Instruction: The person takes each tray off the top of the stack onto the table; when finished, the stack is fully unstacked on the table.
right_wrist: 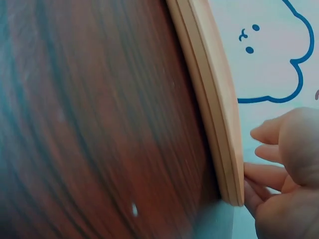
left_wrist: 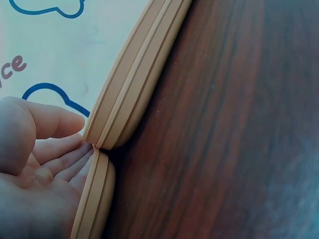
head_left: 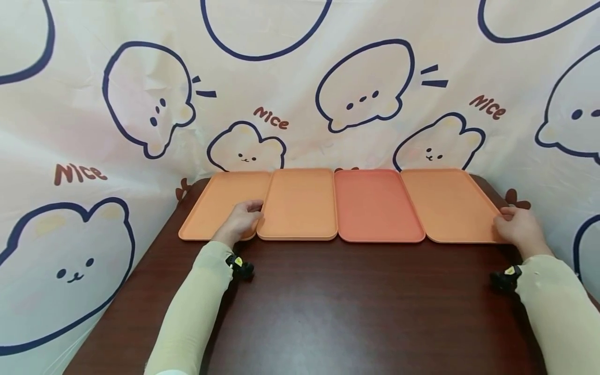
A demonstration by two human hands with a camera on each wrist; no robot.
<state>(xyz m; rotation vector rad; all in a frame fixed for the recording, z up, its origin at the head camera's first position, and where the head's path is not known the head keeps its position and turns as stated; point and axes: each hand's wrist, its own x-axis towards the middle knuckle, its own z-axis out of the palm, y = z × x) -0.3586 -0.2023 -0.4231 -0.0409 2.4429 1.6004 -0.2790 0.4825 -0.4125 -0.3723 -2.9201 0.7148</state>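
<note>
As the left hand (head_left: 238,222) reaches a seam, the right hand (head_left: 521,229) touches the row's outer edge

While a cream cloth backdrop (head_left: 300,94) printed with blue-outlined bears hangs behind, four shallow rectangles lie flat, side by side, along the far part of a dark reddish-brown wooden table (head_left: 356,302): from the left, a light-orange first tray (head_left: 211,208), a light-orange second tray (head_left: 297,205), a coral-red third tray (head_left: 379,205) and a light-orange fourth tray (head_left: 445,205). The left hand's fingers, fairly straight with the thumb apart, meet the second tray's left edge beside the first tray; rims partly hide the tips. The right hand's fingers, spread and loosely bent, touch the fourth tray's right edge by its near corner. Pale yellow-green sleeves (head_left: 189,312) clothe both arms.
</note>
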